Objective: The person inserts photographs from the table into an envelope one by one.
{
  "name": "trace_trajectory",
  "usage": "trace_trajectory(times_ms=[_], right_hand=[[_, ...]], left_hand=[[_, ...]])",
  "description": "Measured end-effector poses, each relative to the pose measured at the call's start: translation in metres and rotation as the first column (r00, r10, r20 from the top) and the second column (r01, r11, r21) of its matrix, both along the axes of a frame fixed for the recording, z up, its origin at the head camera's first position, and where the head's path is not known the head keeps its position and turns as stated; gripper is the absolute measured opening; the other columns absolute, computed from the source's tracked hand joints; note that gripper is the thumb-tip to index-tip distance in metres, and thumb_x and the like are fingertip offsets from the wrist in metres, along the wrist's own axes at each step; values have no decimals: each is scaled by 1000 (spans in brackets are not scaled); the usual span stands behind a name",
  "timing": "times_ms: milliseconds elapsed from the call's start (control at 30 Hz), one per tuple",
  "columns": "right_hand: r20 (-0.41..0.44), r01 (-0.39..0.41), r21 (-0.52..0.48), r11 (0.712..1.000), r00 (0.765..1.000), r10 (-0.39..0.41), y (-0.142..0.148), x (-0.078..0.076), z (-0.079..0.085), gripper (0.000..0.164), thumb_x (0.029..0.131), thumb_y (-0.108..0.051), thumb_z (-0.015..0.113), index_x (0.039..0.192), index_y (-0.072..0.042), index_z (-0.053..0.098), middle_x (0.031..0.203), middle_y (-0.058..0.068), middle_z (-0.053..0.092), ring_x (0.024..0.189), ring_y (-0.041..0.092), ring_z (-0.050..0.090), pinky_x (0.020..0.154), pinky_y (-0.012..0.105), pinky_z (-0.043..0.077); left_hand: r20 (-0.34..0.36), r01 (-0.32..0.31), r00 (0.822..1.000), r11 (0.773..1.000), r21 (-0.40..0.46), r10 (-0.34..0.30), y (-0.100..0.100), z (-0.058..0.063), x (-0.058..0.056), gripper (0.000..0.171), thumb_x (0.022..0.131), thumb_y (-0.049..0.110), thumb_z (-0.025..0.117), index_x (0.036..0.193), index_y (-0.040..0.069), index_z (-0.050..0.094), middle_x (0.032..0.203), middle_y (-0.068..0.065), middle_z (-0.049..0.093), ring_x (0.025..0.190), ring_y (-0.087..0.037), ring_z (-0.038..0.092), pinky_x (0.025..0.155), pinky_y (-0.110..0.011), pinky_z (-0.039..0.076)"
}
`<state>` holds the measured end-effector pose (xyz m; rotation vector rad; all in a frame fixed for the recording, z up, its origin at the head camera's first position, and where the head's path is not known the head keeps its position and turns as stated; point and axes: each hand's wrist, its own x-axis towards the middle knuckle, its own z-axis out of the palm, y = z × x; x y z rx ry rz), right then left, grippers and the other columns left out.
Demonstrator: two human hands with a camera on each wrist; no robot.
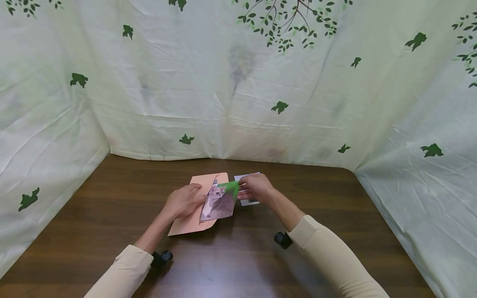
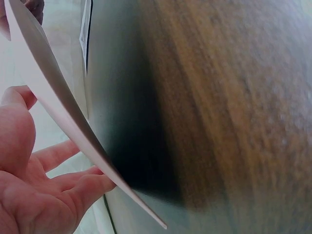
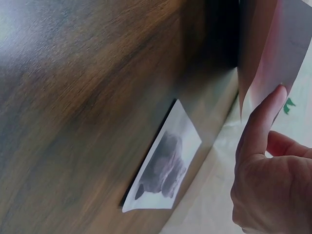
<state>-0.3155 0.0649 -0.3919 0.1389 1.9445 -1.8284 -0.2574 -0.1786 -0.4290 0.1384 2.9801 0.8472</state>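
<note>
Brown wood-grain table point(image 1: 231, 265); above it, a tilted salmon-pink paper envelope point(image 1: 191, 221), gripped by the left hand point(image 1: 185, 201). At its opening, a rectangular cat photo point(image 1: 220, 203), mauve-grey with green upper corner, pinched by the right hand point(image 1: 256, 187). Beneath that hand, a white-bordered, grey-printed card point(image 3: 163, 168).

Angling both forearms point(image 1: 149, 236) inward here, gripping with the left hand point(image 1: 185, 200), fingers point(image 2: 54, 155) spread, and pinching with the right hand point(image 1: 257, 188), near the left but apart.
</note>
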Motion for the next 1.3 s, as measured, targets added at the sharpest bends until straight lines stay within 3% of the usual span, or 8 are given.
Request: trace_trajectory(times_ms=[367,700,1300], right_hand=[[-21,-29,2,1000,999,29,-11,0,1,29,101,-8,54,125,8,53,100,23,65,67,19,71,67,31,62],[-33,-47,-58,997,998,45,-21,-3,1,23,100,-2,52,118,12,57,83,16,65,63,19,70,66,31,62],[4,-71,-56,996,997,72,-38,-5,-1,24,99,-1,53,120,11,55,83,17,66,63,21,72,65,33,62]], left_hand=[[-24,6,1000,1000,3,-6,-1,-2,0,56,98,37,54,143,4,55,145,-21,57,134,-47,52,107,-59,41],[-9,3,1000,1000,-1,-3,0,-2,-2,56,98,38,53,144,5,55,146,-20,56,135,-46,50,108,-60,41],[1,-5,1000,1000,8,5,-3,-2,-1,57,98,39,55,144,6,55,146,-19,56,134,-46,51,107,-60,41]])
